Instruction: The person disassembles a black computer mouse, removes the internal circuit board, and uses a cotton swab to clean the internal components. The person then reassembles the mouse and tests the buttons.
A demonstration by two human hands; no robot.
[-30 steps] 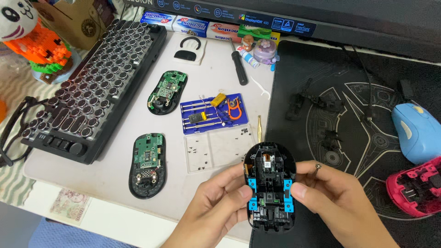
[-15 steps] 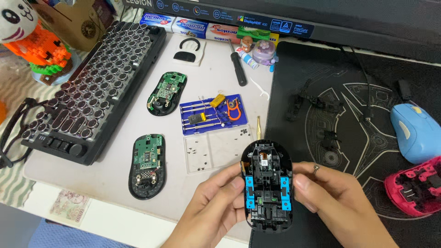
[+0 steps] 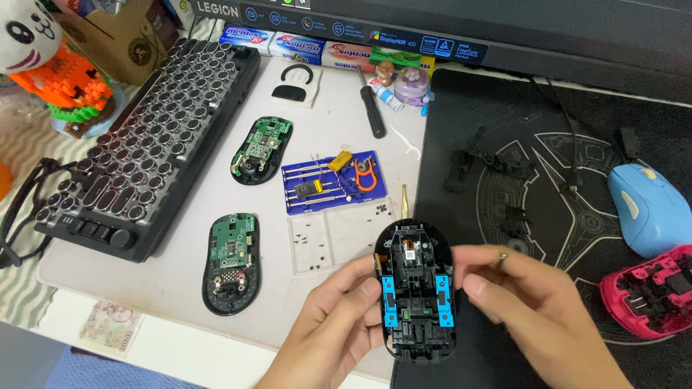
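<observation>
The open black mouse shell (image 3: 416, 292) was held upturned above the counter's (image 3: 180, 288) edge, gripped by the left hand (image 3: 335, 331); the right hand (image 3: 537, 317) was curled loosely beside it, steadying.

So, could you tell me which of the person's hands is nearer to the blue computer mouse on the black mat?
The right hand. It sits at the open black mouse shell, below and left of the blue mouse. The left hand is on the shell's far side, farther away.

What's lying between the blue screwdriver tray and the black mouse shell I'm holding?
In the head view, a clear plastic lid scattered with tiny screws lies between the blue tray and the black mouse shell.
</observation>
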